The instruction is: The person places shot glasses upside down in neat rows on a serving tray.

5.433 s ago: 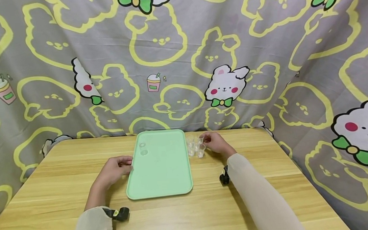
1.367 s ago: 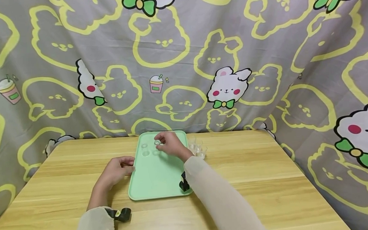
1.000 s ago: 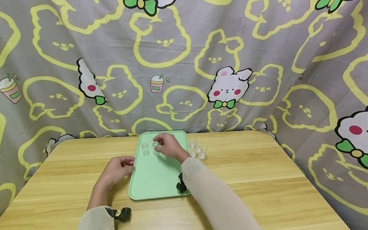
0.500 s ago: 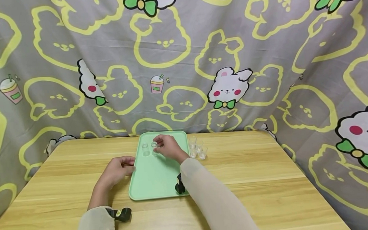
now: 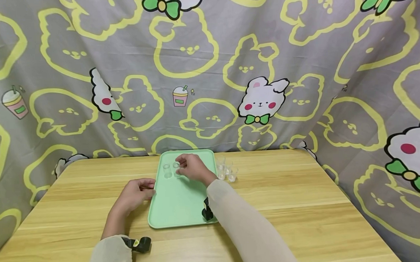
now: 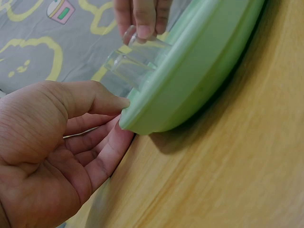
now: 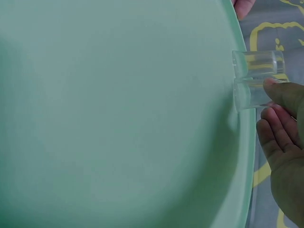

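Note:
On the light green tray (image 5: 179, 209) two small clear shot glasses stand upside down near the far left corner. My right hand (image 5: 194, 169) pinches the right-hand shot glass (image 7: 254, 94) high up, between thumb and fingertips. Close beside it is the other shot glass (image 5: 167, 171), which nothing holds. My left hand (image 5: 132, 194) grips the tray's left edge. In the left wrist view its thumb (image 6: 107, 100) presses on the rim, with the fingers against the side below. Part of the pinched glass is hidden behind my right fingers in the head view.
Several clear shot glasses (image 5: 232, 175) stand clustered on the wooden table (image 5: 285, 197), just right of the tray. A grey patterned curtain (image 5: 201, 81) hangs along the table's far edge. Black wrist cameras (image 5: 141, 245) are strapped over both sleeves.
My right hand has gone from the cluster on the right to the tray with a shot glass. It has shifted that glass left, close to the first one. My left hand has stayed at the tray's edge.

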`<state>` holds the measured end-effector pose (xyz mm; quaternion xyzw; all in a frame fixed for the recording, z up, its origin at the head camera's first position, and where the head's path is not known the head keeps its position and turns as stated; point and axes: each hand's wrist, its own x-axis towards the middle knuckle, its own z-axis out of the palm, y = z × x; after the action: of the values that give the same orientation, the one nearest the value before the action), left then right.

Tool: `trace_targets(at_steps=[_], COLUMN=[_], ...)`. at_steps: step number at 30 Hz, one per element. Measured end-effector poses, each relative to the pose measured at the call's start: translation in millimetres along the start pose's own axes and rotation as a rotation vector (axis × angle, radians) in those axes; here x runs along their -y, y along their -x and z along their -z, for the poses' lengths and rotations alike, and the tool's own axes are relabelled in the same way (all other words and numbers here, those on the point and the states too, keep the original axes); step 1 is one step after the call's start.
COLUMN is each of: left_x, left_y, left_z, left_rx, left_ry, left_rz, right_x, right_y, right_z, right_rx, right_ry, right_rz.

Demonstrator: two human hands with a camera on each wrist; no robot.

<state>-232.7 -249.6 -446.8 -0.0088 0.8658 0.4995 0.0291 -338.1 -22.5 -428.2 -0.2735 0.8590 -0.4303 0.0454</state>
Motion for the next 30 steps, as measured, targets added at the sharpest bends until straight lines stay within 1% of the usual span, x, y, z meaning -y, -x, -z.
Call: trace_targets(at_steps=[6, 11, 16, 23, 30], left_x=[-0.2, -0.5, -0.2, 0.3, 0.4], left_y=[-0.6, -0.5, -1.1, -1.1, 0.4], left_z=[-1.2, -1.2, -1.7, -1.3, -1.5], left_rx=[0.007, 0.014, 0.009, 0.011, 0.006], left_ry=[-0.002, -0.001, -0.001, 0.0, -0.007], left_rz=[-0.002, -0.008, -0.007, -0.013, -0.006], right_x=[5.1, 12.0, 15.3, 10.7, 2.5], right_y=[2.3, 5.7, 12.6, 24.7, 38.6], right_z=[15.2, 33.1, 53.1, 76.5, 93.0], right_rx=[0.016, 0.03, 0.045, 0.017, -0.021], right_ry=[0.039, 0.072, 0.122, 0.153, 0.193], right_rz=[0.041, 0.07, 0.074, 0.106, 0.144])
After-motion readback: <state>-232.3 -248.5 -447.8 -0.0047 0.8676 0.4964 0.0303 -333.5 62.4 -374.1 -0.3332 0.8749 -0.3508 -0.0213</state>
